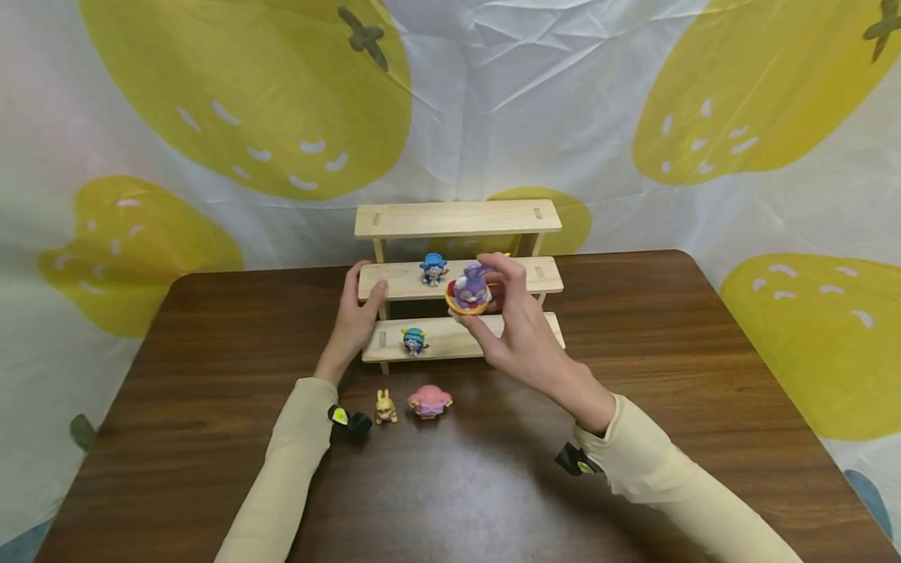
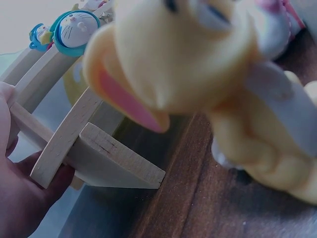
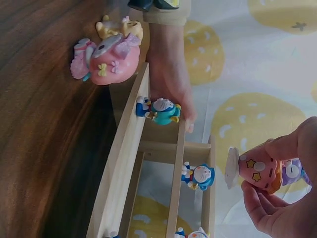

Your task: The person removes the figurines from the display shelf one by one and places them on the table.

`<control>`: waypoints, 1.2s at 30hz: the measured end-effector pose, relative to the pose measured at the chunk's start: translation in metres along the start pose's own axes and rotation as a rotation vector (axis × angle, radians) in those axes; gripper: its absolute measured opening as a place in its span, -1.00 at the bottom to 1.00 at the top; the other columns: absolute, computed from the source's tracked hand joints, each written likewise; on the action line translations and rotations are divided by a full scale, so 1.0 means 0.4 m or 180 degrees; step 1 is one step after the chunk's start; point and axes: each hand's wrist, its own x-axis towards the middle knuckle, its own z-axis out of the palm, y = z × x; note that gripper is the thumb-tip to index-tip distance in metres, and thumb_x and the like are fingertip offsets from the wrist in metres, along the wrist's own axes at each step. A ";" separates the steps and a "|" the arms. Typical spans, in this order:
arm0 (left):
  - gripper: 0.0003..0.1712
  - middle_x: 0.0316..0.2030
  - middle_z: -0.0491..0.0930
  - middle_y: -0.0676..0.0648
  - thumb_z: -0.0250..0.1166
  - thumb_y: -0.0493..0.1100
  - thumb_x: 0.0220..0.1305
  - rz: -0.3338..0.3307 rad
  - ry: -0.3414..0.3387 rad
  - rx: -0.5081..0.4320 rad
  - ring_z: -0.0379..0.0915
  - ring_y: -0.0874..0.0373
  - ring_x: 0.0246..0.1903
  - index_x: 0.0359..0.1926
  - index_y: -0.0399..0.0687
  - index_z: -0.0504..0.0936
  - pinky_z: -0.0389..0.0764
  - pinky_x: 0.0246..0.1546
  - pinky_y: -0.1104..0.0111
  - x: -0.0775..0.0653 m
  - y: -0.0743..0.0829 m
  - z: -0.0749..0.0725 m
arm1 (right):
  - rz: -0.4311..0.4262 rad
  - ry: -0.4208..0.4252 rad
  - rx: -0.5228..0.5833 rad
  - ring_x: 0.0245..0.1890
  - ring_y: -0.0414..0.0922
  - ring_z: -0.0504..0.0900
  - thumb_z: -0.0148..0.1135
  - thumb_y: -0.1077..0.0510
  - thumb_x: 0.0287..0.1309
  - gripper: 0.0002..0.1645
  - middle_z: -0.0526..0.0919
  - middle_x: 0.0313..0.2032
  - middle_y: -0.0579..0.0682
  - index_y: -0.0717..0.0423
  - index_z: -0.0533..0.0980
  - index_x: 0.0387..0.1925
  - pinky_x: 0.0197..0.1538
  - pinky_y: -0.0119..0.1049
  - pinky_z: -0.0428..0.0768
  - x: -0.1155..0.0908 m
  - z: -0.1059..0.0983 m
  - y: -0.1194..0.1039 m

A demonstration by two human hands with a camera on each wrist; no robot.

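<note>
My right hand (image 1: 524,336) holds a purple figurine (image 1: 470,291) that sits in a pink star-patterned cup (image 3: 258,168) with a yellow rim and white foot. Thumb and fingers pinch it from the side, in front of the middle step. A three-step wooden display stand (image 1: 457,219) stands on the table. My left hand (image 1: 357,317) grips the left end of its middle step, thumb on top. On that step is a blue-hatted figurine (image 1: 433,269); a teal-hatted figurine (image 1: 414,341) stands on the lowest step. Two more, partly cut off, show at the right wrist view's bottom edge.
A small yellow rabbit figurine (image 1: 385,407) and a pink figurine (image 1: 429,401) stand on the brown table (image 1: 633,328) before the stand. The rabbit looms close in the left wrist view. Behind hangs a white cloth (image 1: 450,117) with yellow fruit prints.
</note>
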 end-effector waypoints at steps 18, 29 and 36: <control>-0.37 0.36 0.28 -0.32 0.09 -0.13 0.55 -0.0008 -0.0019 0.0023 0.25 -0.06 0.25 0.50 -0.18 0.11 0.23 0.34 0.10 0.005 0.001 0.001 | 0.0212 -0.0055 -0.0171 -0.15 -0.04 0.64 0.43 0.37 0.11 -0.09 0.62 -0.09 0.20 0.24 0.07 0.34 -0.20 -0.25 0.67 -0.070 -0.015 0.005; -0.33 0.38 0.24 -0.36 0.10 -0.16 0.54 -0.0068 -0.0060 0.0013 0.23 -0.08 0.26 0.52 -0.23 0.08 0.23 0.35 0.10 -0.002 0.018 0.000 | 0.0399 -0.0075 -0.0120 -0.10 -0.04 0.63 0.47 0.37 0.07 -0.09 0.62 -0.07 0.18 0.27 0.10 0.31 -0.18 -0.20 0.67 -0.124 -0.020 0.006; -0.36 0.36 0.28 -0.31 0.10 -0.13 0.54 -0.0003 0.0014 0.0046 0.25 -0.06 0.25 0.50 -0.20 0.11 0.24 0.35 0.12 0.000 0.000 0.002 | 0.0408 -0.0058 -0.0056 -0.10 -0.01 0.64 0.49 0.46 -0.01 -0.07 0.62 -0.08 0.19 0.29 0.12 0.29 -0.20 -0.18 0.69 -0.162 -0.010 0.020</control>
